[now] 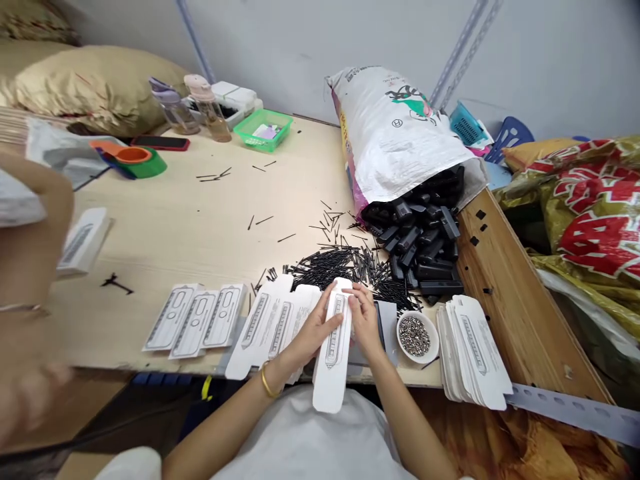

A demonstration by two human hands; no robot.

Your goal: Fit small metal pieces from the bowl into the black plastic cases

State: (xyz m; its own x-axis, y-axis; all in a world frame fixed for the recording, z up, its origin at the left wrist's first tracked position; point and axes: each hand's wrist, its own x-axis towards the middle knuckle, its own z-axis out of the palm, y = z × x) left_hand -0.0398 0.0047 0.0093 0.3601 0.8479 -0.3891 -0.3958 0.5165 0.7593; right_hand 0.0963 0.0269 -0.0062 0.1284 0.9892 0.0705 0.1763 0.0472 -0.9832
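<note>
A: Which items are occupying the work area, largest first?

B: The tabletop (160,227) is carrying the load. The white sack (400,147) is lying on its side and spilling black housings (430,240); it is probably weighing most and sagging if lifted by one corner. The stack of cartons (475,347) is standing to the right, likely sliding apart unless squeezed along both long edges.

A: Where is the held carton (331,353)?

B: It is resting between both hands at the near edge, its lower end pointing toward the body. It is appearing light, thin and moderately stiff, so heavy thumb pressure would be risking a crease.

A: State the grip.

B: The left hand (313,333) is closing on the left long edge, thumb lying over the printed face. The right hand (366,323) is holding the upper right edge with bent fingers. Both are leaving little opening. The long edges are offering the soundest hold.

A: And the smaller items?

B: The bowl (435,345) is containing metal pieces (414,335), seemingly hard and slippery; its rim is suiting a two-sided hold. The black pins (325,267) are lying loose, probably needing a fingertip pinch.
</note>
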